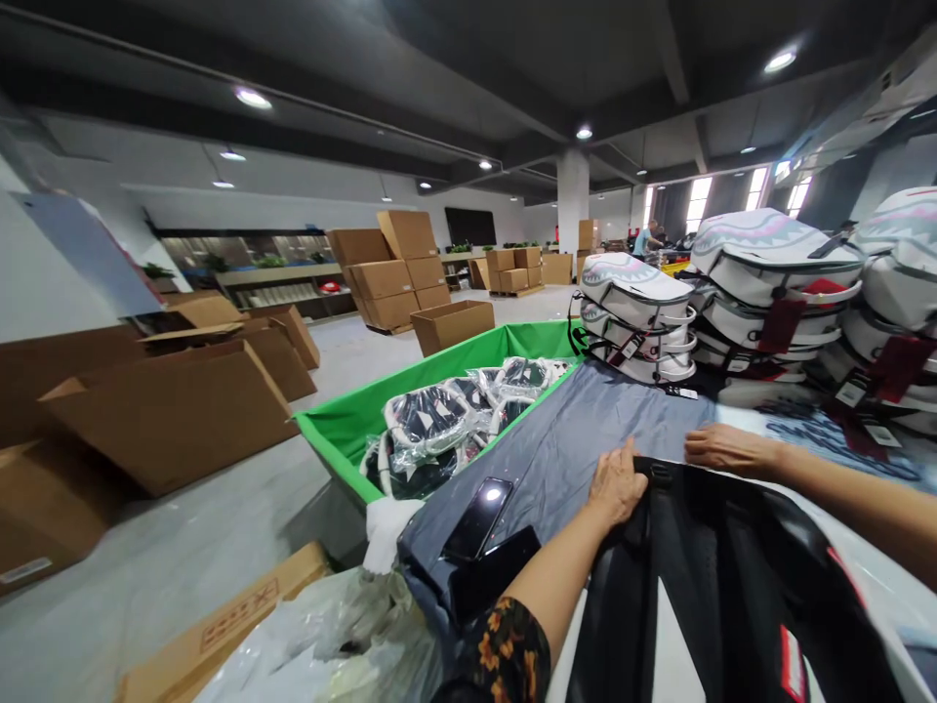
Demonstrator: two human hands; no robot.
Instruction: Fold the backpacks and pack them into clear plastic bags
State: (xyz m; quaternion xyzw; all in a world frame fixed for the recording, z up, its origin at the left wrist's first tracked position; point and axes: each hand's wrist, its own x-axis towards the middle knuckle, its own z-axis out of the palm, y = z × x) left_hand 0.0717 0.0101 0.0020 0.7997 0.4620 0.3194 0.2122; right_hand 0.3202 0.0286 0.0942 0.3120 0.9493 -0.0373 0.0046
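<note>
A black and white backpack (703,576) lies in front of me with its black strap side up. My left hand (617,485) is closed at its far left corner, the fingers pinching the edge beside a strap buckle (657,474). Just beyond the far edge of the bag, my right hand (732,449) has its fingers curled inward; what they hold, if anything, is hidden. Grey cloth (563,425) covers the table under both hands. A phone (479,517) and a dark flat item (498,574) rest on that cloth, left of my left forearm.
Stacked white backpacks (636,312) with tags stand along the table's far right side. A green bin (351,400) holds several plastic-wrapped bags (431,420). Open cartons (176,420) sit on the floor at left; clear plastic (344,635) lies below the table corner. A person (645,239) stands far back.
</note>
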